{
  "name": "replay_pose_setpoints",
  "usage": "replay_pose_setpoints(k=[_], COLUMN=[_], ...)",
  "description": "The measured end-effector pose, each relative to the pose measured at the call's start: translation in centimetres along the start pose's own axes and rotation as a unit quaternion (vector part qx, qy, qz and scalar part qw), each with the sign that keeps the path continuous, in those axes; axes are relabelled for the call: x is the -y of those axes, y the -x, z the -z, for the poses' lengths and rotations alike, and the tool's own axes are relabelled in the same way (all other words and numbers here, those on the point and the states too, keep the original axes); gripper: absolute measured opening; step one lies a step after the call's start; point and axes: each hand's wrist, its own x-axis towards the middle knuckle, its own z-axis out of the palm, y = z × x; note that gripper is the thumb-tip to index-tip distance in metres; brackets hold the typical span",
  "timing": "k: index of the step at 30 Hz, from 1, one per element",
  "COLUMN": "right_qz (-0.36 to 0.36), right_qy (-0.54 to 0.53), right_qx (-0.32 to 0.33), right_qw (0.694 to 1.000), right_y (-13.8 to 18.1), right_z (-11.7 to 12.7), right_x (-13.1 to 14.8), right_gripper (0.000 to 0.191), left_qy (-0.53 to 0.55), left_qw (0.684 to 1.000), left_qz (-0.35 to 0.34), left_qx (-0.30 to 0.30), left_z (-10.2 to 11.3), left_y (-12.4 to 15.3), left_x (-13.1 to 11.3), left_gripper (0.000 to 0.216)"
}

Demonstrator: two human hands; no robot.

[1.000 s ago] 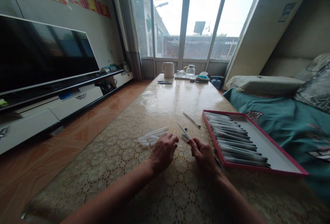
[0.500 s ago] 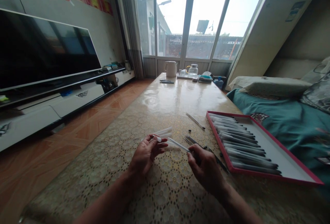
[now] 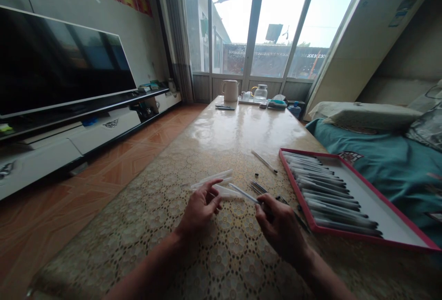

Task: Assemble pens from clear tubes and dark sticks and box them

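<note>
My right hand (image 3: pixel 280 228) is closed on one end of a thin white pen barrel (image 3: pixel 243 193), holding it slanted just above the lace-covered table (image 3: pixel 221 263). My left hand (image 3: pixel 201 208) hovers at the barrel's free end with finger and thumb apart, not gripping it. Beyond the left fingers lies a small heap of white barrels (image 3: pixel 213 179). Several thin dark refills (image 3: pixel 257 186) lie in front of my right hand. At the right, a red-rimmed tray (image 3: pixel 376 198) holds a row of finished pens (image 3: pixel 324 187).
A loose pen (image 3: pixel 264 161) and a small black cap (image 3: pixel 256 175) lie mid-table. A white jug (image 3: pixel 230 90) and a glass jar (image 3: pixel 260 93) stand at the far end. There is a television (image 3: pixel 62 69) on the left and a teal bed (image 3: pixel 386 157) on the right.
Both hands rose from the table; the right hand picked up a white barrel. The left hand held its far end half a second ago and has now opened beside it.
</note>
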Motion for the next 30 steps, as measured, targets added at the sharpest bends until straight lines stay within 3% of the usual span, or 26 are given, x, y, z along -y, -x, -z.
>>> replay_pose_setpoints(k=[4,13,22,30], right_qz=[0.007,0.041,0.052,0.059], right_qy=[0.005,0.01,0.013,0.017], right_qx=[0.007,0.033,0.034,0.032], right_qw=[1.0,0.999,0.998,0.998], right_y=[0.01,0.13,0.15,0.08], right_z=[-0.11,0.12,0.02,-0.12], right_x=[-0.21,0.18,0.43,0.42], right_gripper=[0.013,0.013,0.013,0.013], left_qy=[-0.007,0.23,0.23,0.241], left_qw=[1.0,0.963,0.964,0.962], left_qz=[0.022,0.138,0.132,0.13], left_qx=[-0.001,-0.014,0.024,0.021], left_z=[0.22,0.77,0.32,0.09], left_y=[-0.21,-0.8,-0.73,-0.78], left_x=[0.14,0.19,0.1,0.67], left_gripper=[0.021,0.031,0.03,0.032])
